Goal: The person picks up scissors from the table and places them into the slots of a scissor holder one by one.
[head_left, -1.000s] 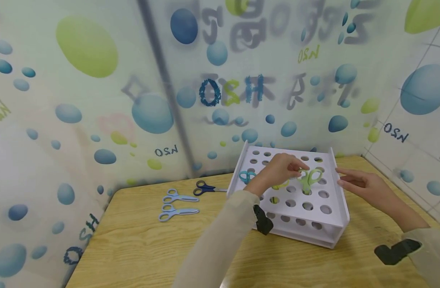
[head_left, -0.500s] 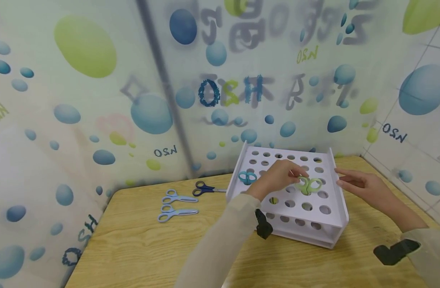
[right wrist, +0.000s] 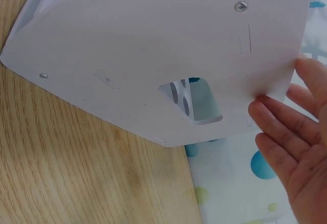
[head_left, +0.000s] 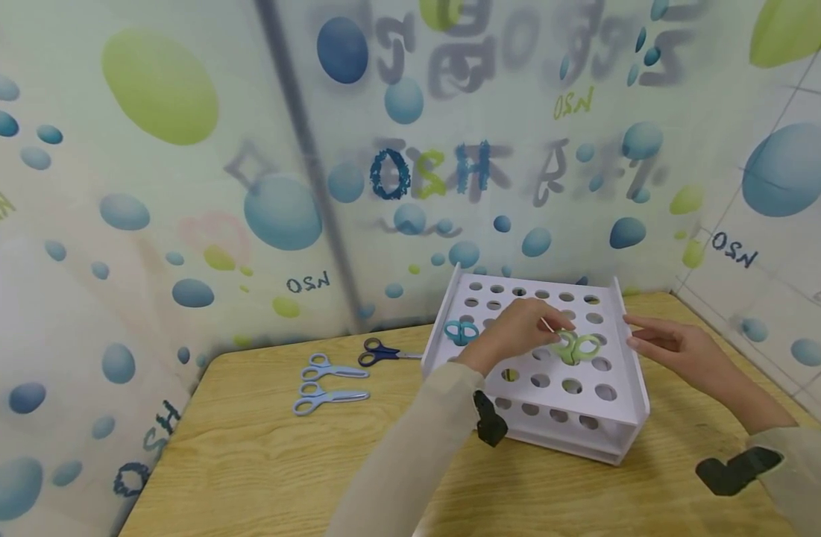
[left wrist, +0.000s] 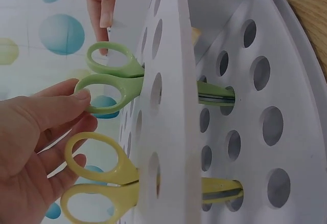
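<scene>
- Fingertips (left wrist: 76,104) of my left hand (head_left: 517,332) rest against the lower loop of the green scissors (left wrist: 110,78), curved loosely along it rather than clamped; whether the thumb closes on the far side I cannot tell from the wrist view.
- Those green scissors (head_left: 576,347) stand handle-up in a hole of the white rack (head_left: 618,406), blades pushed through the top plate into a hole of the plate below, just beyond my left fingertips.
- Under my left palm, in the next hole of the same plate, sit the yellow scissors (left wrist: 99,178), handles close to my curled fingers, blades likewise passing through both plates.
- My right hand (head_left: 675,347) lies at the rack's right side wall (right wrist: 153,55), fingers (right wrist: 278,132) straight and relaxed, their tips at the wall's edge, holding nothing.
- Teal scissors (head_left: 461,331) stand in a hole at the rack's left edge, left of my left hand.
- The rack sits on a wooden table (head_left: 249,462), near its back right corner.
- Off the rack, well to the left, dark blue scissors (head_left: 383,350) lie flat near the rack's left wall, and two light blue scissors (head_left: 329,384) lie flat side by side a little further left.
</scene>
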Tool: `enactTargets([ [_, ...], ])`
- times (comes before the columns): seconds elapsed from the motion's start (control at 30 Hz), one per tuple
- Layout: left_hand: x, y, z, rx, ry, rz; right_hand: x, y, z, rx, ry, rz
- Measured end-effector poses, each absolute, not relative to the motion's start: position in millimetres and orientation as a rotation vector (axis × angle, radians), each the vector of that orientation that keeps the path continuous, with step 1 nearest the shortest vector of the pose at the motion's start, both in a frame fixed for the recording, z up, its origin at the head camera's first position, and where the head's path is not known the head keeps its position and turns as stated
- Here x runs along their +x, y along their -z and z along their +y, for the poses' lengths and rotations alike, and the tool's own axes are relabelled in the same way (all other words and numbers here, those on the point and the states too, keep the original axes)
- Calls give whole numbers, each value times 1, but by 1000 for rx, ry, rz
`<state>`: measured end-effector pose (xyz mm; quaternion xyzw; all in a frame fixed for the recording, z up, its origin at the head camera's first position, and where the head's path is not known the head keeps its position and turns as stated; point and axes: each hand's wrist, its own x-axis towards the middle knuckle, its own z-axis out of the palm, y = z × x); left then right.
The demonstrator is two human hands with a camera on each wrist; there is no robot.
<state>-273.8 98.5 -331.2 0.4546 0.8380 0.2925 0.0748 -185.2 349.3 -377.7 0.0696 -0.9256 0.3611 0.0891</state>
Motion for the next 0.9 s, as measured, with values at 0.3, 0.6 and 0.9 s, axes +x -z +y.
enactTargets([
  [0.3,-275,323,89,1424,-906,2516,-184,376,349,191,-1076,-2773],
  [0.6,-276,306,67,1359,-1110,2470,-184,375,349,196,-1072,-2773],
  [0.9,-277,291,35,1377,-1219,2462,-184,376,348,209,-1062,-2754],
])
